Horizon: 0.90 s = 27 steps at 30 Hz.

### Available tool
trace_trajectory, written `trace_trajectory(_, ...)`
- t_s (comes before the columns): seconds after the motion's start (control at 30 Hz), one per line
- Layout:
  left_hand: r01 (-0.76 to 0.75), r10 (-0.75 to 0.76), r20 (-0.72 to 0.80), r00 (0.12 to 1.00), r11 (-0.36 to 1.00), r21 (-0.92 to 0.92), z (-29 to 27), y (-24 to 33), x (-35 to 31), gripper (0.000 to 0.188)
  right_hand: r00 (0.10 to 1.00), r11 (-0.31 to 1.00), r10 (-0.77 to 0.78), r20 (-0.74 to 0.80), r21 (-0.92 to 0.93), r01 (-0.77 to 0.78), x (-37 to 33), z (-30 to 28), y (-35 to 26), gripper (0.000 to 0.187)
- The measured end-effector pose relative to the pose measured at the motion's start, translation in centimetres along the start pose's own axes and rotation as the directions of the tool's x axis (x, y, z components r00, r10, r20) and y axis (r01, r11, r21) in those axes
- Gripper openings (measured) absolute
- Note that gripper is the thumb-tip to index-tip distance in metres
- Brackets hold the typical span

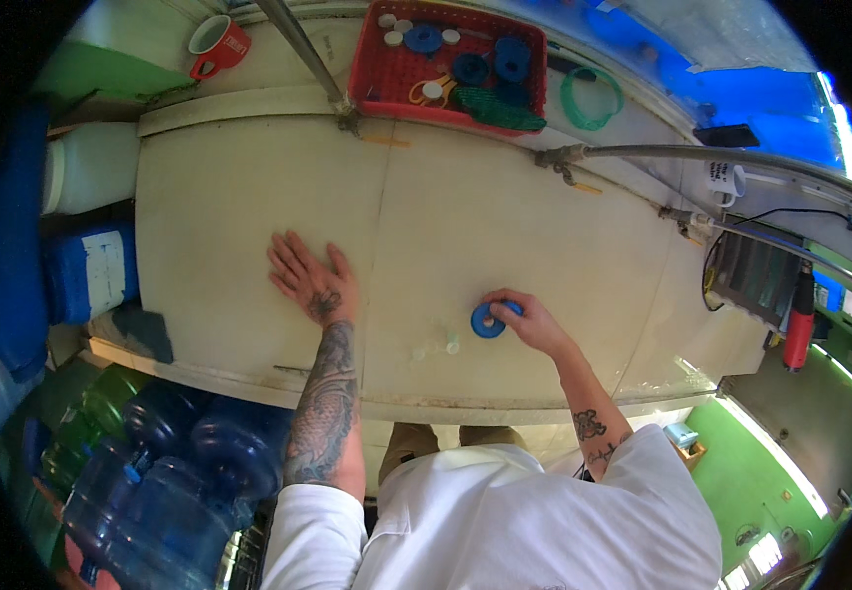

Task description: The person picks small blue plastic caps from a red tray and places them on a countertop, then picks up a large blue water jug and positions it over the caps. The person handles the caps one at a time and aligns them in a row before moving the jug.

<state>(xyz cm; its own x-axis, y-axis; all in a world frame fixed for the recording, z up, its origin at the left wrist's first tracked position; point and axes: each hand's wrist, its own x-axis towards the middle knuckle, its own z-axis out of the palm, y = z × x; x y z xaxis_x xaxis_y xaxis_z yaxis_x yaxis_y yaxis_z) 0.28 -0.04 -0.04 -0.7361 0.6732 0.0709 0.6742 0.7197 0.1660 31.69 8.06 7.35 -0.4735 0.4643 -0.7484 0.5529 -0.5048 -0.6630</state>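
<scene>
One white shirt (534, 516), one blue ring (485, 327) in right hand (532, 317)

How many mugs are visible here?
2. A red mug is at the upper left, left of the red basket; a white mug is at the right, near the metal rods. Others may be hidden.

Beyond the blue roll (479, 323): wide free worktop (465, 226), passable up to red basket (396, 111); metal pipe (662, 152) bars way beyond-right. Left of roll: pale bits (451, 346) near, then open strip, then flat left hand (314, 283) blocking. Right of roll: right hand (534, 324) blocks, free surface past it. Far left: blue jug (70, 275).
</scene>
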Motion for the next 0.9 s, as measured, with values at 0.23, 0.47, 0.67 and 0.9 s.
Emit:
trace_trajectory(0.23,0.005,-0.005,0.019,1.0,1.0,0.003,-0.1,0.0,0.0,0.07,0.728,0.276,-0.679,0.095,-0.886,0.373,-1.4,0.9,-1.9,0.02)
trace_trajectory(0.47,-0.002,0.002,0.007,1.0,1.0,0.009,0.1,-0.1,0.0,0.071,0.927,0.718,-0.233,0.293,-0.591,0.367,-0.6,-0.6,-9.7,0.018)
trace_trajectory(0.67,-0.004,0.002,0.024,1.0,0.998,0.063,-0.2,0.0,0.0,0.073,0.797,0.274,-0.475,0.372,-0.799,0.536,0.8,0.7,-7.2,0.014)
trace_trajectory(0.9,0.007,-0.008,0.054,0.998,0.999,0.031,-0.4,0.1,0.0,0.072,0.77,0.53,-0.636,0.047,-0.699,0.48,0.4,1.2,-3.8,0.011)
